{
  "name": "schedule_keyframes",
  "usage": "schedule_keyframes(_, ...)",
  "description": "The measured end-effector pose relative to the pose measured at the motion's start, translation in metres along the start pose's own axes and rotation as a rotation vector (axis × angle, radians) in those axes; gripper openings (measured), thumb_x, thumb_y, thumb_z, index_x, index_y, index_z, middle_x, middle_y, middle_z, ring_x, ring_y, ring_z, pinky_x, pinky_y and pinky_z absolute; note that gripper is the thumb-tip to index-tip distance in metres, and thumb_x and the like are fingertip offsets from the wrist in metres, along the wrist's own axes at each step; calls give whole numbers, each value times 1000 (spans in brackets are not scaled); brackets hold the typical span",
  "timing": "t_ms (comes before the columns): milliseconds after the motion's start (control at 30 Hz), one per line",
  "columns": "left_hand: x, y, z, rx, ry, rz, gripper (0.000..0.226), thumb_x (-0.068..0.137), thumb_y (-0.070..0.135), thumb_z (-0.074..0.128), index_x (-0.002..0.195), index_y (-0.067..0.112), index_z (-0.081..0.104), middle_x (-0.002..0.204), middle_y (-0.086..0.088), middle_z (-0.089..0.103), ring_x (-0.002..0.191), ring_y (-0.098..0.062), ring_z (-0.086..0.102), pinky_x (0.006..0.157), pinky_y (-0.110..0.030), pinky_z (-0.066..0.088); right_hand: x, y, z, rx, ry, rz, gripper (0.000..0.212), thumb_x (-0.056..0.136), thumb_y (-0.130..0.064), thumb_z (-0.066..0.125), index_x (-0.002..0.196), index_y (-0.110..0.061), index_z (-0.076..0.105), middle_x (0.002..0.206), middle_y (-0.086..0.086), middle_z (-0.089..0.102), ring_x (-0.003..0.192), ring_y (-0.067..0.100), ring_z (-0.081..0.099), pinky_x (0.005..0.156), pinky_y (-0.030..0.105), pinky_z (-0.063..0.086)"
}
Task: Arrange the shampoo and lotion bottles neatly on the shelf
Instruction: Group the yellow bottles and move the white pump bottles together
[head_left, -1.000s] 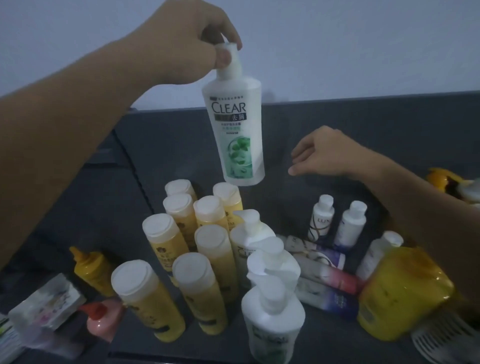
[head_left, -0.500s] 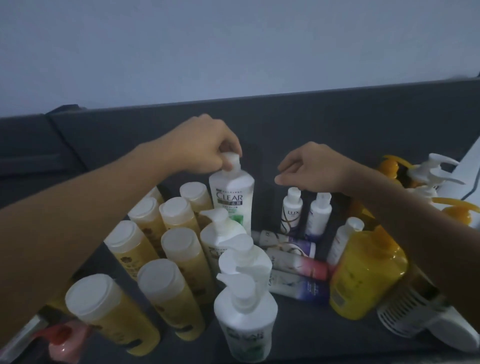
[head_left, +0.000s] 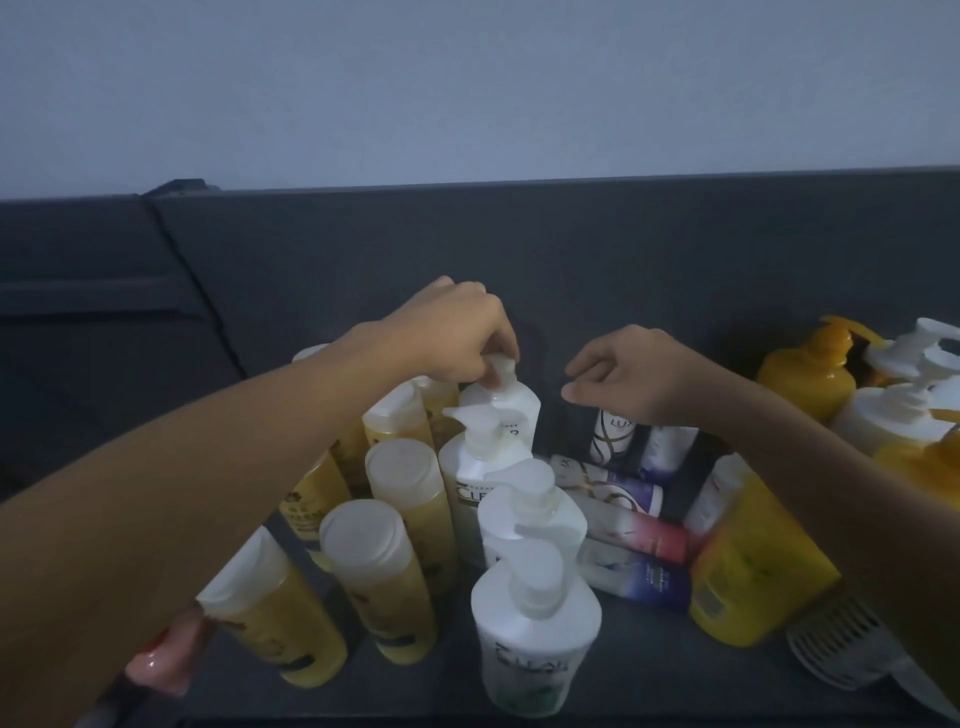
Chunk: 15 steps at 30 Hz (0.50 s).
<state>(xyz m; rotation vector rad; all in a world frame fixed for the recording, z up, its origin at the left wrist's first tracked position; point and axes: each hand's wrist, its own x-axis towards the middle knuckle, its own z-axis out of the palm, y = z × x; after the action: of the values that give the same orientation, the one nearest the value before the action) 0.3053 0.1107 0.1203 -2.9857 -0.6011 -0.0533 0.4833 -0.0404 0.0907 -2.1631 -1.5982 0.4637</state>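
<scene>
Our left grip (head_left: 457, 338) pinches the pump cap of a white Clear bottle (head_left: 506, 402), upright at the back of a row of white pump bottles (head_left: 530, 519). Yellow bottles (head_left: 405, 483) crowd its left. Right of it, past a bare gap of dark shelf (head_left: 571, 270), our right grip (head_left: 623, 374) hovers loosely curled, holding nothing, above the small Lux bottle (head_left: 613, 434).

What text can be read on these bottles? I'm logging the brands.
"CLE", cut off: second white pump bottle from the back.
"LEA", blurred: nearest white pump bottle.
"LUX", partly hidden: small white bottle under the right hand.
Yellow bottles and lying tubes: print too blurred to read.
</scene>
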Motion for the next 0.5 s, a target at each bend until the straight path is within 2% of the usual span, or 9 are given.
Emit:
schedule_keyframes(133, -11, -1, 3, -86, -37, -37, 42, 89, 35, 75, 130, 36, 67, 118, 16, 72, 112, -10, 63, 101, -37, 46, -10, -7, 0, -9, 9, -16, 33, 91, -40, 73, 116, -19, 75, 79, -20, 70, 67, -17, 60, 58, -1, 41)
schedule_keyframes(267, -37, -5, -4, -233, 36, -113, 48, 91, 33, 74, 137, 32, 62, 123, 11, 69, 110, -10, 66, 93, -30, 54, -27, -15, 3, -2, 25, -55, 27, 93, -36, 73, 111, -17, 76, 81, -14, 75, 72, -25, 60, 63, 1, 43)
schedule_keyframes(333, -59, -9, -13, -277, 82, -145, 40, 92, 33, 73, 131, 32, 66, 118, 12, 69, 107, -8, 66, 89, -26, 53, -38, -22, 9, 5, 14, -77, 23, 93, -35, 73, 109, -18, 77, 86, -3, 79, 79, -16, 65, 62, 0, 46)
schedule_keyframes(433, -96, -11, -27, -289, 119, -161, 20, 92, 36, 71, 112, 34, 71, 105, 15, 71, 97, -5, 67, 85, -30, 57, -53, -29, 16, 0, 2, -87, 18, 93, -34, 73, 103, -21, 78, 91, 11, 79, 87, 15, 72, 67, 5, 48)
schedule_keyframes(467, -112, -12, -31, -283, 122, -166, 16, 92, 38, 70, 108, 34, 73, 100, 16, 71, 93, -4, 68, 83, -30, 58, -58, -33, 18, -7, 28, -102, 17, 92, -34, 73, 101, -20, 79, 87, 9, 79, 86, 16, 73, 67, 5, 48)
schedule_keyframes(500, -127, -12, -34, -274, 122, -172, 14, 92, 39, 69, 104, 33, 74, 96, 17, 72, 89, -3, 68, 81, -30, 58, -64, -38, 19, -13, 75, -126, 16, 92, -34, 74, 99, -20, 79, 82, 1, 79, 85, 8, 73, 67, 3, 48)
